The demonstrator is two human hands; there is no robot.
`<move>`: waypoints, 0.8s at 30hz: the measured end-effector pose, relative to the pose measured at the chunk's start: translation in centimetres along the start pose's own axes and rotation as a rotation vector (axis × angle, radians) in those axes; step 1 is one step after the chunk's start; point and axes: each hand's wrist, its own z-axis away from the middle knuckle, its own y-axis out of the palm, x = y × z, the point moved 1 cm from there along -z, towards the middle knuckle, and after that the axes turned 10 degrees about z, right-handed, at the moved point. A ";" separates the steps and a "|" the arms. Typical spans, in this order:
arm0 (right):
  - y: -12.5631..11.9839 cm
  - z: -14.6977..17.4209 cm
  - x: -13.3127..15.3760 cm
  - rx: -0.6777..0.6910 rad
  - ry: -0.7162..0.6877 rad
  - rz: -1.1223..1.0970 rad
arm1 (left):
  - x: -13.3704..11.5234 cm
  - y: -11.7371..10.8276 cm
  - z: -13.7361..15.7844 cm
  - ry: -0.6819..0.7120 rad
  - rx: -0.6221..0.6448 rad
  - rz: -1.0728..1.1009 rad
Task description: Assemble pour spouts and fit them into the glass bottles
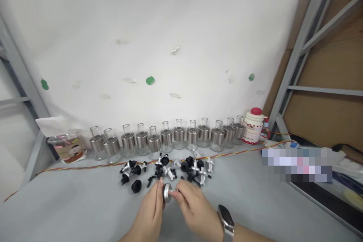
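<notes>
Between my two hands, over the front of the grey table, is a bottle pourer top with a silver round cap. My left hand grips its dark underside, thumb against the rim. My right hand pinches the thin silver spout on its other side. Just beyond lie loose pourer parts: a black stopper, silver spout pieces and several silver-and-black pourers in a scattered pile. The fingers hide much of the held piece.
Several glass bottles with steel bands stand in a row along the white wall. A twisted red-yellow wire crosses the table. A drink cup is left, a white jar with red lid right. Grey metal posts frame the sides.
</notes>
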 end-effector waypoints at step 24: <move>-0.2 -0.1 -1.2 -0.007 -0.451 0.441 | 0.8 0.1 -1.0 -0.091 -0.005 -0.234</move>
